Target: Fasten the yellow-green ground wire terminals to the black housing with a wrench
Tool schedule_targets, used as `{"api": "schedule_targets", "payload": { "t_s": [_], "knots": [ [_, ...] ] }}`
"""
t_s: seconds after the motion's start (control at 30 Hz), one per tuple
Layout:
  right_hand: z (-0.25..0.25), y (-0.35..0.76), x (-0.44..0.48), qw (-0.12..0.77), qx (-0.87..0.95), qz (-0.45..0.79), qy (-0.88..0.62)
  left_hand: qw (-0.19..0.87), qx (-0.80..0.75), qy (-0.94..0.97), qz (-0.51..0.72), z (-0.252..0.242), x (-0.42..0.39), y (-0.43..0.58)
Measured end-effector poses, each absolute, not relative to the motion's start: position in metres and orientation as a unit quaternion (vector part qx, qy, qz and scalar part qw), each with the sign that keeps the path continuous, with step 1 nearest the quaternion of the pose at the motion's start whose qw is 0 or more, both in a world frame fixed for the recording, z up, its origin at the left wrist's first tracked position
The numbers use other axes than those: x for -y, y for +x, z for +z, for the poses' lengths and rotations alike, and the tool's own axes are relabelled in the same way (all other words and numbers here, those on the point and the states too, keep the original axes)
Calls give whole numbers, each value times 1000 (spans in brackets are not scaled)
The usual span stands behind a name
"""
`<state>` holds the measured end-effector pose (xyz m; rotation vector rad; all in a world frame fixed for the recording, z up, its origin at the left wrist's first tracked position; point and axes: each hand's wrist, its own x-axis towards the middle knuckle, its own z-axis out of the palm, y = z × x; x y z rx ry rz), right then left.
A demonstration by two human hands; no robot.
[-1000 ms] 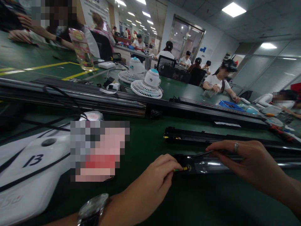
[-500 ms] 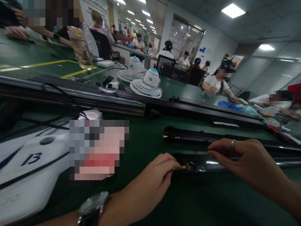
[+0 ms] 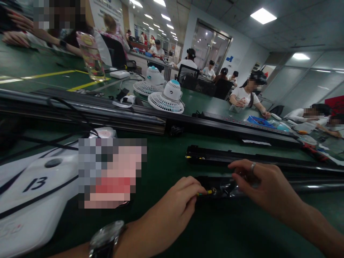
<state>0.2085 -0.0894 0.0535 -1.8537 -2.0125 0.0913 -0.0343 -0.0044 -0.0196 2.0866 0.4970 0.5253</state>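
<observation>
My left hand (image 3: 178, 202) is closed in a pinch on a yellow-green wire (image 3: 202, 194). The wire's yellow sleeve and ring terminal stick out past the fingertips, over the end of a long black profile (image 3: 309, 185). My right hand (image 3: 263, 182), with a ring on one finger, hovers over that same profile, its thumb and forefinger slightly apart. Beneath its fingers lies shiny clear plastic (image 3: 228, 189) with something dark in or under it. Whether the hidden fingers touch the plastic I cannot make out.
A second black profile (image 3: 242, 159) with a yellow-tipped wire lies just behind. Farther back are long rails (image 3: 120, 116), two white fans (image 3: 168, 98), a drink bottle (image 3: 92, 59) and a blue tray (image 3: 259, 122). A white case marked 13 (image 3: 40, 190) lies left. Other people sit around.
My right hand has shifted slightly left along the profile, and its thumb and forefinger have parted. My left hand keeps its pinch on the wire, almost unmoved.
</observation>
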Motion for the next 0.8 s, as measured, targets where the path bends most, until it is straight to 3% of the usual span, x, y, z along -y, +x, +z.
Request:
{"api": "schedule_targets", "payload": {
  "t_s": [0.5,0.67,0.8],
  "knots": [
    [32,212,86,172,671,235,-682,452,-215,843,198,-17,4,-33],
    [25,216,88,252,681,182,-663,453,-212,844,192,-20,4,-32],
    [22,212,88,257,731,162,-611,454,-208,846,189,-21,3,-33]
  ]
}}
